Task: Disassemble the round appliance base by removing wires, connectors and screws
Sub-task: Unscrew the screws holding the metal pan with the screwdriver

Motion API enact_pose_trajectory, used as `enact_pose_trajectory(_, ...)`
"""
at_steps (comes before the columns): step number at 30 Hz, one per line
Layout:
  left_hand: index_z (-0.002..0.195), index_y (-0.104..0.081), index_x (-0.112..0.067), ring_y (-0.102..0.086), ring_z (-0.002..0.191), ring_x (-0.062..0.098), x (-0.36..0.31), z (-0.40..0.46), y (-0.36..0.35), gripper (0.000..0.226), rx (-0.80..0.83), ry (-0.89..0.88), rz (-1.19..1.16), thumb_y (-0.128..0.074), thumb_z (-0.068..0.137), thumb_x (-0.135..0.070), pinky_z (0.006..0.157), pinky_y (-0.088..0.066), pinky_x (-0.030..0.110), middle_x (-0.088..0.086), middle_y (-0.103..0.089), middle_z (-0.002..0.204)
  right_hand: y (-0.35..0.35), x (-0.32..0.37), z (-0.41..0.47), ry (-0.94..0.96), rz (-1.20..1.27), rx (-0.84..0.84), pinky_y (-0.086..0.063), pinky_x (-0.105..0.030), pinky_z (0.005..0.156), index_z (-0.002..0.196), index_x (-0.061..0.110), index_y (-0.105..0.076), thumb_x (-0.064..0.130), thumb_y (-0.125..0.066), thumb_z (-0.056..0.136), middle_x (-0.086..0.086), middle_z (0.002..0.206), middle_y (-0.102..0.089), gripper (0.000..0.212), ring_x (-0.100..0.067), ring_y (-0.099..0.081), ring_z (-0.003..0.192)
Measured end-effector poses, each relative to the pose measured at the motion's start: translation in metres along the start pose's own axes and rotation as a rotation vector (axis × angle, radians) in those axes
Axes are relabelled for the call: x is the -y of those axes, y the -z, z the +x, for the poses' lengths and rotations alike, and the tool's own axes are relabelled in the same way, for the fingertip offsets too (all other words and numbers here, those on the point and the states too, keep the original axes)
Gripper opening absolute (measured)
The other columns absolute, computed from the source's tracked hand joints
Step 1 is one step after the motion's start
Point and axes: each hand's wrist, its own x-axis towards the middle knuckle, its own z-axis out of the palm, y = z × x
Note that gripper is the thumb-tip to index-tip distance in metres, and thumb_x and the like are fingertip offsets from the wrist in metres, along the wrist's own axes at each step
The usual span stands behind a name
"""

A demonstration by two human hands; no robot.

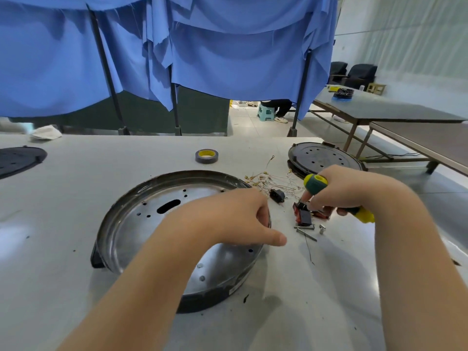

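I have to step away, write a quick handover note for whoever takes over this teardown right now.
Left hand: fingers curled over the right rim of the round silver metal appliance base, steadying it.
Right hand: holds the green-and-yellow screwdriver and touches the red-and-black switch parts.
Done, as it looks: thin wires with gold terminals, small black connector and loose metal screws lie on the table right of the base.
Left: check the base for remaining fasteners; two round studs show near its front rim.

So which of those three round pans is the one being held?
The shiny metal round base in the middle: the left hand grips its right rim. The dark disc behind the right hand and the dark disc at the left edge lie untouched.
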Motion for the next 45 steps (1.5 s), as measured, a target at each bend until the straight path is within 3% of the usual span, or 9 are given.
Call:
enact_pose_trajectory(8, 0.095, -0.064, -0.015, -0.055, 0.068, 0.012, 0.001, -0.001, 0.000, 0.044, 0.050, 0.018, 0.010, -0.072, 0.077, -0.054, 0.064, -0.046, 0.026, -0.004, -0.063, 0.077, -0.014, -0.009, 0.014, -0.131, -0.014, 0.103, -0.047, -0.026, 0.056, 0.099, 0.004, -0.062, 0.005, -0.068, 0.073, -0.015, 0.081, -0.075, 0.026, -0.020, -0.066, 0.063)
enact_pose_trajectory(14, 0.099, -0.061, -0.024, -0.062, 0.078, 0.012, -0.002, -0.007, 0.002, 0.043, 0.134, 0.045, 0.105, -0.078, 0.071, -0.051, 0.054, -0.043, 0.021, -0.005, -0.068, 0.094, -0.030, -0.003, 0.019, -0.165, -0.178, 0.127, -0.046, -0.027, 0.060, 0.098, 0.007, -0.064, 0.007, -0.072, 0.067, -0.017, 0.092, -0.074, 0.032, -0.020, -0.063, 0.064)
enact_pose_trajectory(17, 0.102, -0.057, -0.026, -0.060, 0.080, 0.012, -0.004, -0.009, 0.003, 0.043, 0.162, 0.042, 0.121, -0.080, 0.071, -0.047, 0.056, -0.043, 0.021, -0.007, -0.065, 0.094, -0.034, 0.001, 0.020, -0.177, -0.197, 0.125, -0.043, -0.017, 0.047, 0.094, 0.007, -0.065, 0.012, -0.074, 0.070, -0.009, 0.070, -0.073, 0.025, -0.014, -0.057, 0.044)
enact_pose_trajectory(20, 0.104, -0.056, -0.026, -0.059, 0.082, 0.012, -0.006, -0.011, 0.003, 0.044, 0.169, 0.043, 0.132, -0.080, 0.072, -0.045, 0.060, -0.044, 0.022, -0.009, -0.061, 0.093, -0.034, 0.000, 0.019, -0.175, -0.136, 0.120, -0.039, -0.014, 0.038, 0.093, 0.006, -0.063, 0.013, -0.077, 0.073, -0.004, 0.058, -0.068, 0.025, -0.011, -0.055, 0.035)
enact_pose_trajectory(25, 0.105, -0.058, -0.023, -0.058, 0.079, 0.012, -0.008, -0.012, 0.004, 0.040, 0.164, 0.046, 0.135, -0.079, 0.074, -0.040, 0.059, -0.044, 0.022, -0.005, -0.065, 0.096, -0.026, 0.001, 0.020, -0.069, -0.011, 0.072, -0.046, -0.019, 0.044, 0.093, 0.007, -0.059, 0.032, -0.082, 0.072, 0.001, 0.055, -0.068, 0.040, -0.011, -0.057, 0.041)
enact_pose_trajectory(29, 0.106, -0.063, -0.019, -0.055, 0.071, 0.012, -0.009, -0.012, 0.004, 0.036, 0.171, 0.041, 0.136, -0.076, 0.077, -0.036, 0.054, -0.042, 0.022, 0.001, -0.069, 0.099, -0.031, 0.016, 0.021, -0.022, 0.188, 0.023, -0.052, -0.023, 0.047, 0.097, 0.008, -0.057, 0.036, -0.083, 0.072, -0.005, 0.069, -0.070, 0.046, -0.009, -0.064, 0.046)
enact_pose_trajectory(33, 0.107, -0.064, -0.016, -0.054, 0.070, 0.013, -0.009, -0.013, 0.003, 0.034, 0.164, 0.037, 0.144, -0.073, 0.079, -0.034, 0.056, -0.042, 0.023, 0.004, -0.070, 0.100, -0.040, 0.036, 0.016, 0.034, 0.321, 0.026, -0.046, -0.018, 0.041, 0.101, 0.004, -0.057, 0.026, -0.073, 0.083, -0.007, 0.075, -0.070, 0.033, -0.007, -0.063, 0.043)
enact_pose_trajectory(40, 0.107, -0.056, -0.031, -0.055, 0.079, 0.002, 0.003, -0.026, 0.000, 0.041, 0.065, 0.022, 0.076, -0.066, 0.079, -0.059, 0.062, -0.041, 0.018, -0.014, -0.061, 0.097, -0.040, 0.053, 0.006, 0.088, 0.408, -0.004, -0.047, -0.018, 0.043, 0.103, 0.002, -0.061, 0.016, -0.066, 0.086, -0.010, 0.081, -0.071, 0.023, -0.009, -0.065, 0.049)
enact_pose_trajectory(45, 0.086, -0.064, -0.033, -0.063, 0.082, -0.001, 0.058, -0.046, 0.007, 0.017, -0.380, 0.084, -0.152, -0.067, 0.081, -0.049, 0.075, -0.052, 0.024, -0.016, -0.067, 0.086, -0.045, 0.054, 0.002, 0.063, 0.190, -0.007, -0.041, -0.017, 0.039, 0.097, 0.009, -0.059, 0.039, -0.075, 0.079, -0.007, 0.075, -0.065, 0.039, -0.011, -0.053, 0.046)
